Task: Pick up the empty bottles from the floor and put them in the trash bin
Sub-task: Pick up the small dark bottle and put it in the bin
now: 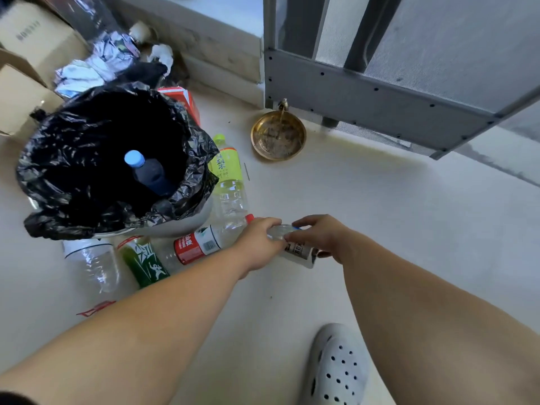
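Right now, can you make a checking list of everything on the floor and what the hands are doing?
Surface: pale floor, mostly bare on the right side.
Job's things: trash bin with black liner, one blue-capped bottle inside. Beside it on the floor lie a yellow-green bottle, a red-label bottle, a dark green bottle and a clear bottle.
Clutter: cardboard boxes, crumpled wrappers, a red carton, a brass dish.
Grippers: left hand and right hand both grip one white-label bottle.
Cables: nothing seen.
Surroundings: grey screen door, a white clog.
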